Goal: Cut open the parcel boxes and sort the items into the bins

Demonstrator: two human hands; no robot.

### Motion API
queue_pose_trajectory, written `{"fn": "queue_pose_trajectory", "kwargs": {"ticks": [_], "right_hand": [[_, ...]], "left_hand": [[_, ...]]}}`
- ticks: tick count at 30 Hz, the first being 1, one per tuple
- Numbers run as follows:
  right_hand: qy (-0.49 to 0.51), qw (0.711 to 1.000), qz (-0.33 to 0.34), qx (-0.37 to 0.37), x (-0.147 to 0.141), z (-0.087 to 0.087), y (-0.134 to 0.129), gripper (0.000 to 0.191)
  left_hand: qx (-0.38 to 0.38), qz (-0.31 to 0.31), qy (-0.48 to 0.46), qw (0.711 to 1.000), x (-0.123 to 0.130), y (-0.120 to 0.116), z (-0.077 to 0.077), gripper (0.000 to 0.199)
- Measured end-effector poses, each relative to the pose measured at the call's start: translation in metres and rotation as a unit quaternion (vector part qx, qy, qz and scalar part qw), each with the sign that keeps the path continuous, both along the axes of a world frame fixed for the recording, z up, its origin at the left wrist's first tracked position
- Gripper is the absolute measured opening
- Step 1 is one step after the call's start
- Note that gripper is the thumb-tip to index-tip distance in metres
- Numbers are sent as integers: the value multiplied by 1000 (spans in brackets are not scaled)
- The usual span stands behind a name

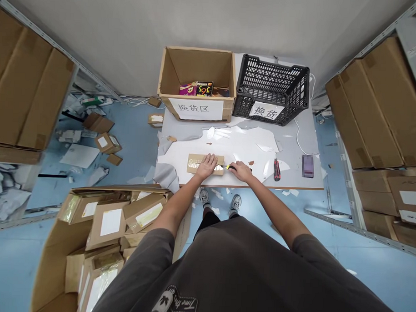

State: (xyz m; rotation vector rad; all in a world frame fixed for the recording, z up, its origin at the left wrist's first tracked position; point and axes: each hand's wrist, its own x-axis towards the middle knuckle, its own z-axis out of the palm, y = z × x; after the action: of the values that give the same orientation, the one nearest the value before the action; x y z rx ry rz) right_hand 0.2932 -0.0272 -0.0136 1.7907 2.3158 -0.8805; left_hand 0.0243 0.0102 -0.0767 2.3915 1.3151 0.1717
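Observation:
A small taped cardboard box (195,158) lies on the worktable (181,148) near its front edge. My left hand (207,165) rests flat on the box with its fingers extended. To its right, my right hand (240,170) is closed around a yellow and black cutter (232,168). The cutter points left, its tip at the right end of the box. A red and black cutter (277,170) lies further right on the table, and beyond it is a purple packet (307,166).
At the table's back stand a cardboard box (228,112) holding colourful packs and a black plastic crate (242,105). Paper scraps (219,132) litter the tabletop. A large carton (54,255) full of parcels stands at lower left. Shelves with boxes (384,98) flank both sides.

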Motion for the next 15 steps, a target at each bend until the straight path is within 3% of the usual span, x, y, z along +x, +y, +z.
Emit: {"fn": "queue_pose_trajectory", "kwargs": {"ticks": [9, 15], "right_hand": [[-22, 996, 69, 59, 5, -12, 13, 41], [-17, 991, 98, 88, 5, -15, 44, 41]], "left_hand": [[27, 21, -42, 999, -1, -5, -15, 47], [54, 27, -56, 997, -1, -8, -21, 44]]}}
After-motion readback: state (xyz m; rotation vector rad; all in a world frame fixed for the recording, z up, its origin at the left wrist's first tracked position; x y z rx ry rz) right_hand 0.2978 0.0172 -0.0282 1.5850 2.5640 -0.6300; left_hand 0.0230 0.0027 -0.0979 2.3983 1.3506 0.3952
